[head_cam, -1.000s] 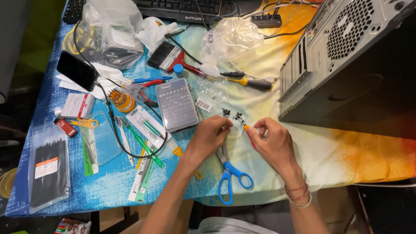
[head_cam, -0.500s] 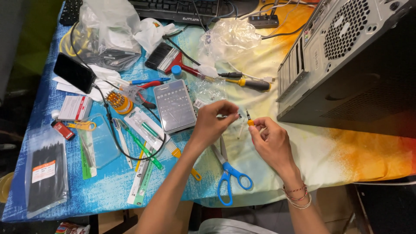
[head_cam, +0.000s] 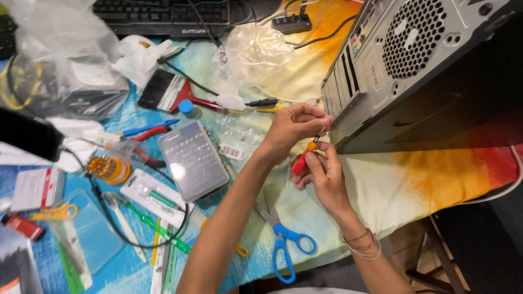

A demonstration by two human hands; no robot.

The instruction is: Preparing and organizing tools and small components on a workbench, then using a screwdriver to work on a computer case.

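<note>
My right hand [head_cam: 322, 179] grips a small screwdriver [head_cam: 303, 157] with a red and orange handle, its tip pointing up toward the rear corner of the grey computer case [head_cam: 414, 60]. My left hand [head_cam: 294, 126] pinches the screwdriver's tip, or something very small held at it, right beside the case's lower rear corner. Both hands hover above the yellow and blue cloth [head_cam: 381, 190] that covers the table.
Blue-handled scissors [head_cam: 284, 239] lie just below my hands. A grey bit case [head_cam: 193, 159], a brush [head_cam: 163, 90], pliers [head_cam: 144, 130], clear plastic bags [head_cam: 253, 51], a keyboard [head_cam: 163, 16], cables and packaged tools crowd the left side.
Both hands rose from the cloth toward the case's rear corner. The view has come closer and shifted right.
</note>
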